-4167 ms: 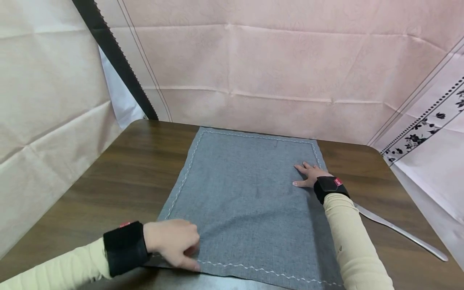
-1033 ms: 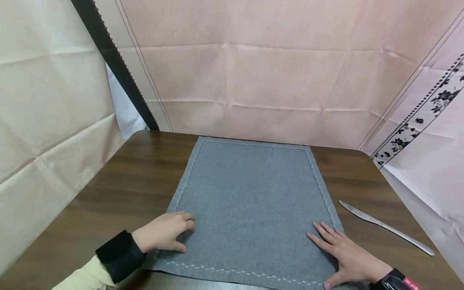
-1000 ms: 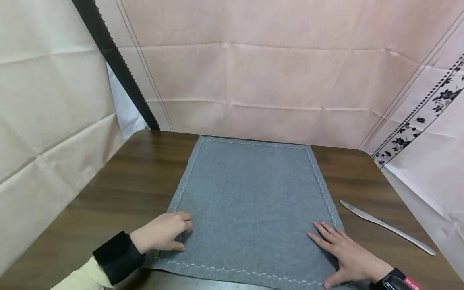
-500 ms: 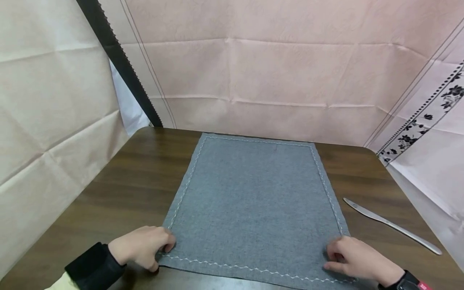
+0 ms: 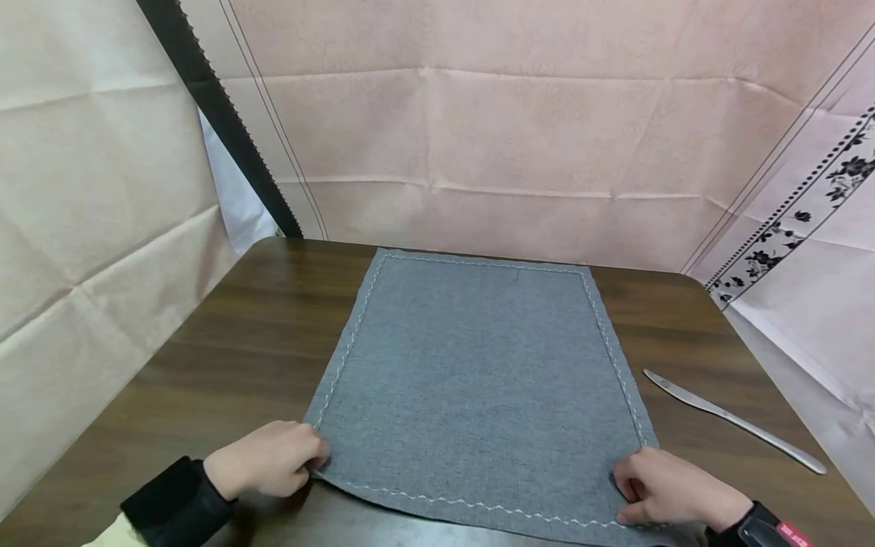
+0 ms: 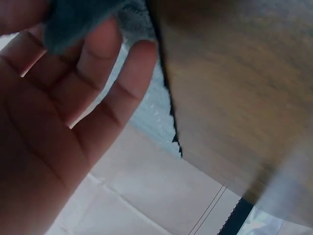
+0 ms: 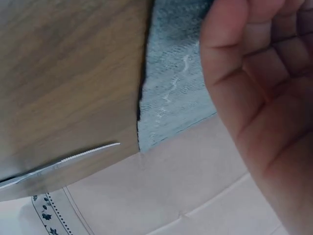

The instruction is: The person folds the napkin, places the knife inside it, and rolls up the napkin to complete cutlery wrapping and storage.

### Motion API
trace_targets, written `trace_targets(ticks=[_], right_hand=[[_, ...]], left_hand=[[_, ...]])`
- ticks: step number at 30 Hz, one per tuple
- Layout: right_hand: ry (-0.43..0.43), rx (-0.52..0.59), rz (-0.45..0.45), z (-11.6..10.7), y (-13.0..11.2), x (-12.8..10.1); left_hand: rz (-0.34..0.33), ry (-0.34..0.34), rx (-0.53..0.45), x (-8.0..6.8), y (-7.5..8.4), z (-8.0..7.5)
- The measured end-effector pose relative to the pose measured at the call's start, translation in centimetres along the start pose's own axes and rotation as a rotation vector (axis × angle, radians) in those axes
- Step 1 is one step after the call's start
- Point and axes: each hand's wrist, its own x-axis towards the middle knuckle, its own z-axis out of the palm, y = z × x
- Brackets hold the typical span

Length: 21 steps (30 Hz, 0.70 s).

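Observation:
A blue-grey cloth (image 5: 478, 380) with wavy white stitching near its edges lies spread flat on the table. My left hand (image 5: 266, 458) pinches its near left corner, which is slightly raised; in the left wrist view the folded cloth corner (image 6: 73, 24) sits between thumb and fingers of the left hand (image 6: 63, 112). At the near right corner, my right hand (image 5: 683, 488) grips the cloth with curled fingers, and its fingertips are partly hidden. The right wrist view has the right hand (image 7: 264, 98) beside the cloth's stitched edge (image 7: 168, 93).
A silver table knife (image 5: 734, 422) lies slantwise on the brown wooden table (image 5: 225, 365), right of the cloth. Pale creased sheeting (image 5: 513, 137) hangs behind the table's far edge and at both sides.
Both hands have gone from resting on the cloth to holding its near corners. The left hand moved left and nearer, and the near left corner has lifted slightly. Earlier wrinkles are smoothed out.

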Motion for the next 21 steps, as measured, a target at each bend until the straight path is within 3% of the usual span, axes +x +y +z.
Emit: trace_targets(ticks=[4, 7, 10, 14, 21], right_hand=[[-0.027, 0.012, 0.0, -0.5, -0.3, 0.6], [0.012, -0.004, -0.05, -1.0, -1.0, 1.9], [0.059, -0.038, -0.098, -1.5, -2.5, 4.2], [0.057, -0.102, -0.143, -1.4, -5.1, 8.4], [0.026, -0.157, -0.229, -0.5, -8.9, 16.2]], left_hand=[[0.073, 0.086, 0.117, 0.7, 0.0, -0.8], [0.132, 0.176, 0.224, 1.7, 0.0, -1.4], [0.179, 0.242, 0.24, 3.1, -0.2, -1.5], [0.223, 0.258, 0.22, 5.4, -0.4, -1.5], [0.329, 0.271, 0.301, 9.6, 0.1, -1.1]])
